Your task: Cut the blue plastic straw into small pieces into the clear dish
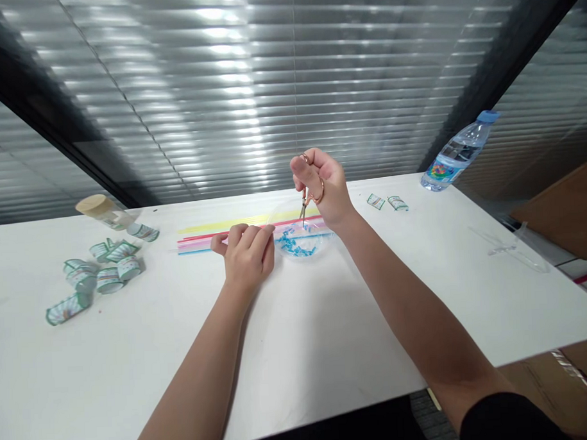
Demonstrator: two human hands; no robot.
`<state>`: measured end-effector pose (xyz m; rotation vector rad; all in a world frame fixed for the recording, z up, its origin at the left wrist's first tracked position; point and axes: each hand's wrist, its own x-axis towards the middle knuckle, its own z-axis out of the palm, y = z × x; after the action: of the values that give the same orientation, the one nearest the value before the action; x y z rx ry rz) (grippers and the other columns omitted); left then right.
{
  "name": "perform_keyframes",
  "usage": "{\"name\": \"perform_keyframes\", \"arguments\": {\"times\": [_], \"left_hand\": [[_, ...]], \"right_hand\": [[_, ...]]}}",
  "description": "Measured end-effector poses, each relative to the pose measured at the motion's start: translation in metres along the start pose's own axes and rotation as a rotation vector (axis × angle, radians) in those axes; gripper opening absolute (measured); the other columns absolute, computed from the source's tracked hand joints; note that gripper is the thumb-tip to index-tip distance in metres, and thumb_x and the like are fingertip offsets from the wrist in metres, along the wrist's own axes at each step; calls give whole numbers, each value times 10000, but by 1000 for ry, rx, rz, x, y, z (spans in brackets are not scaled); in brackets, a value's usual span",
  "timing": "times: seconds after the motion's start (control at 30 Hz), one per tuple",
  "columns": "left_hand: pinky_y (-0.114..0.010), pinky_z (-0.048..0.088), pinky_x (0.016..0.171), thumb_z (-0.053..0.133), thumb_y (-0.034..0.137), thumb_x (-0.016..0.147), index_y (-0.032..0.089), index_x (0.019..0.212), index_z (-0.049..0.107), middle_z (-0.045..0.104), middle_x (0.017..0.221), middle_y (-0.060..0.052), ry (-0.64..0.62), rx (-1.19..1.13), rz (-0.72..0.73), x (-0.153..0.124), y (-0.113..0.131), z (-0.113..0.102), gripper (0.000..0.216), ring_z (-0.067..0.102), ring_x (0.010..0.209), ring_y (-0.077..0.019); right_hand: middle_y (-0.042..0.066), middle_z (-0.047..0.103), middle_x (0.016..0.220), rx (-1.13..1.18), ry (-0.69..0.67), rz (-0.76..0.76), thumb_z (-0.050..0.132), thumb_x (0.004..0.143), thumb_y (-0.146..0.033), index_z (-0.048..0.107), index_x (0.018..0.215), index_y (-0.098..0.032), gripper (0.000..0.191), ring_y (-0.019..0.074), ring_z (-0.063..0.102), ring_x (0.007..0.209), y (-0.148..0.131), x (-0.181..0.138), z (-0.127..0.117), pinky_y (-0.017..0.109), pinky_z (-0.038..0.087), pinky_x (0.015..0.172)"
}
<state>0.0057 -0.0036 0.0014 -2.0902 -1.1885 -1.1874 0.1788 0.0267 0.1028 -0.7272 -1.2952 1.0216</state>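
Observation:
A small pair of scissors [303,210] with rose-gold handles is in my right hand [328,183], fingers through the loops. Its blades point down over a clear round bowl [323,248]. Inside the bowl lie several small blue cut pieces [294,245]. My left hand [249,250] rests at the bowl's left side, fingers curled and closed; what they hold, if anything, is hidden. Long thin straws lie across the table beneath and behind that hand: yellow straws [216,225], red straws [198,237], pink ones and a blue straw [193,252].
Several green-and-white printed wrapped pieces [110,278] lie at the left. Beside them stands a clear jar with a tan lid [94,204]. Two small packets [375,201] lie right of the bowl. A water bottle [457,153] stands at the white table's [365,346] back right; crumpled clear plastic [511,248] lies nearer.

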Motion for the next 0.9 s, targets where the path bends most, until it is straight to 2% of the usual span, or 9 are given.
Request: {"name": "perform_keyframes", "arguments": {"times": [0.27,0.53,0.9], "left_hand": [[-393,154,787,533,147,837,254,894,620,636,640,22,22,22,44,1,1,-1,149,551,780,-209],[-403,156,792,517,162,841,263,902,624,644,642,14,10,29,23,0,0,1,160,558,783,-214],[-396,161,769,535,148,842,252,889,617,623,616,24,39,37,58,1,1,0,141,546,762,-206]], "right_hand": [[-72,410,536,45,-34,33,694,674,-614,401,646,-220,491,57,401,505,8,-2,6,209,343,460],[-85,316,457,53,-35,39,703,681,-591,371,613,-222,501,68,420,488,12,-1,6,199,337,454],[-93,296,429,65,-41,42,718,655,-598,371,606,-225,512,70,415,479,12,-2,7,192,310,419]]}}
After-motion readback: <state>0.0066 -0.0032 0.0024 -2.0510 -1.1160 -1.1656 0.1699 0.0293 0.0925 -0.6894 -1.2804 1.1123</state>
